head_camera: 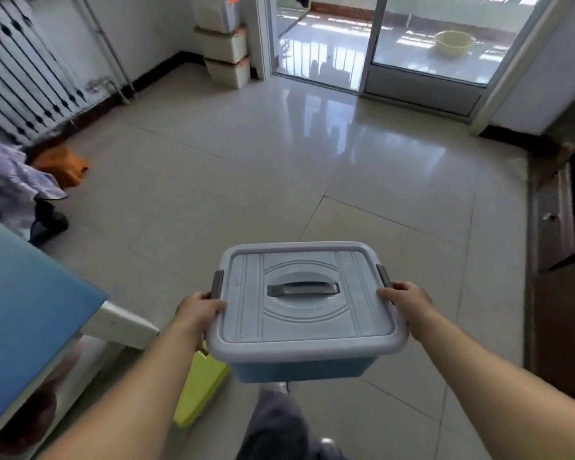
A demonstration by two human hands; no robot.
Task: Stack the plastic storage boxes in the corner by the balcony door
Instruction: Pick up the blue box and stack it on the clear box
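Note:
I carry a blue plastic storage box with a grey lid [304, 303] level in front of me, above the tiled floor. My left hand [198, 308] grips its left edge by the dark side clip. My right hand [407, 303] grips the right edge the same way. A dark handle lies flat in the middle of the lid. Far ahead, in the corner left of the balcony door [316, 44], stands a stack of cream storage boxes [224, 44], three showing, the top one cut off by the frame.
A blue-topped table [30, 310] juts in at the left, with a yellow object [200, 386] on the floor beside it. An orange thing [63, 164] and a radiator line the left wall. Dark wooden furniture [561, 277] runs along the right. Open tiled floor lies ahead.

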